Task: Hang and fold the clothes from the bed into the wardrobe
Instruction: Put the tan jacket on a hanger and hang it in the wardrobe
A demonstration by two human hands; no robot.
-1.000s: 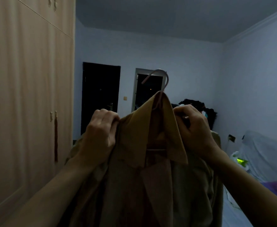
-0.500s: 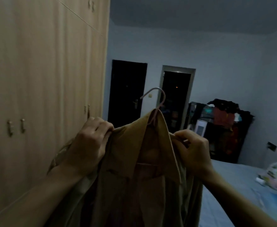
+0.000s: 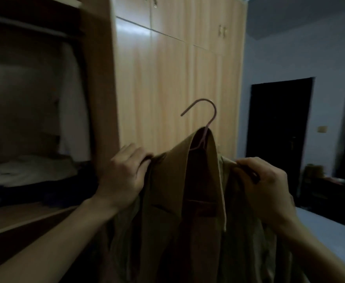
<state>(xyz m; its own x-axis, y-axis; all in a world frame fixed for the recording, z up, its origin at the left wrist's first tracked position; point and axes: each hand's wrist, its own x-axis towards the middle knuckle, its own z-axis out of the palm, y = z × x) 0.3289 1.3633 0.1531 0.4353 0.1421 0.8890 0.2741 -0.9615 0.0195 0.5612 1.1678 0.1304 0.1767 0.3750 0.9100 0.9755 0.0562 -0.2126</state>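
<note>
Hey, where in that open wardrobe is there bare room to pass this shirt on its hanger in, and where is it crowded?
Free: the dim upper space of the open wardrobe compartment, bordered by the top shelf above and the wooden side panel on the right. Crowded: its floor, where folded clothes are piled. Both hands, left hand and right hand, hold the brown shirt on its pink hanger.

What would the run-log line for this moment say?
stage: carrying | item: tan shirt on pink hanger | left hand: grips left shoulder | right hand: grips right shoulder | wardrobe: open at left | hung: not yet
</note>
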